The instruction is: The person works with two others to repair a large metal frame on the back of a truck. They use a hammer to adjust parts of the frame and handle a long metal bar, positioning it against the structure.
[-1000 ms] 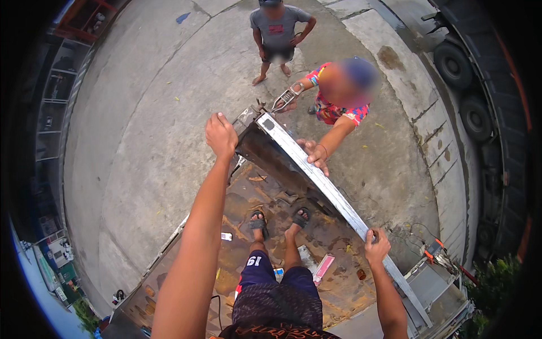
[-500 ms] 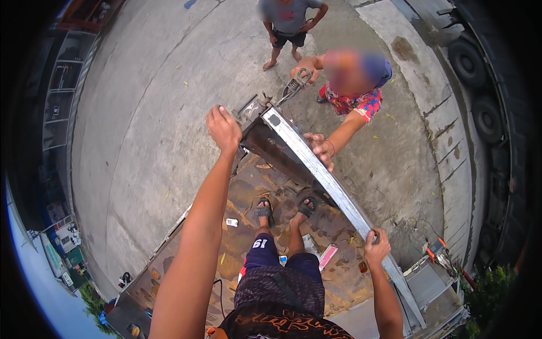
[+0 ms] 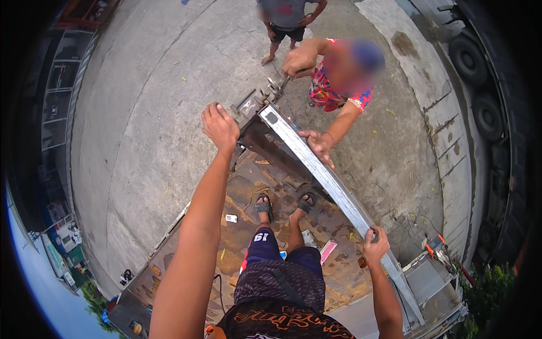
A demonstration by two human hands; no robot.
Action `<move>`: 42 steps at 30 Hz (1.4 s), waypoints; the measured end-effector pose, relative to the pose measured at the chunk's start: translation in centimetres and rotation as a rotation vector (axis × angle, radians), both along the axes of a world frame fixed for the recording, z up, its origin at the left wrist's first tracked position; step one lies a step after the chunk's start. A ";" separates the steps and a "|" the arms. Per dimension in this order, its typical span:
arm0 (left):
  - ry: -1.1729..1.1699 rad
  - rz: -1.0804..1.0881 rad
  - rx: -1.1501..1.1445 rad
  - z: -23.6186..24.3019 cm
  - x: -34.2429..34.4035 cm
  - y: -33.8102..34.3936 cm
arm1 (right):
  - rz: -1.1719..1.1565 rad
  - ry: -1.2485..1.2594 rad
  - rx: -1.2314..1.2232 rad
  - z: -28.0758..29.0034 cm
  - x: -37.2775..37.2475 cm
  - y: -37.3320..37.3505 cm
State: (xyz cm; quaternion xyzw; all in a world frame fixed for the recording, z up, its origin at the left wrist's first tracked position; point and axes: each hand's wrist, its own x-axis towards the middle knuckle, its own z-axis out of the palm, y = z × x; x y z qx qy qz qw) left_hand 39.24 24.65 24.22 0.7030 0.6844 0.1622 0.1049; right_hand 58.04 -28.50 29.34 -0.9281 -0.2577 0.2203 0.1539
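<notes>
Grey steel: a long side panel (image 3: 333,189) runs from the bed's far corner at twelve o'clock down to four o'clock, along the edge of a rusty truck bed (image 3: 248,198). The left hand (image 3: 220,125) is curled over the corner post, fingers wrapped shut; the right hand (image 3: 375,246) grips the panel's top edge, fingers closed round it. A co-worker's hand (image 3: 317,144) on the ground steadies the panel's outer face, another works the corner latch (image 3: 270,90). Judging by this, the panel is being held while the latch is handled; next calls for a steady hold and even support at both ends.
</notes>
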 end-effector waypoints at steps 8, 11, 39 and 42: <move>0.008 -0.016 0.022 0.3 0.1 -0.3 | 0.020 -0.018 0.017 0.1 0.0 0.0; 0.013 -0.015 0.026 0.3 0.1 -0.3 | 0.020 -0.018 0.022 0.1 0.0 0.0; -0.019 0.002 0.047 0.4 0.4 -0.3 | 0.026 -0.031 0.013 0.4 -0.1 0.3; -0.023 0.007 0.036 0.5 0.3 -0.3 | 0.027 -0.033 0.008 0.3 -0.1 0.2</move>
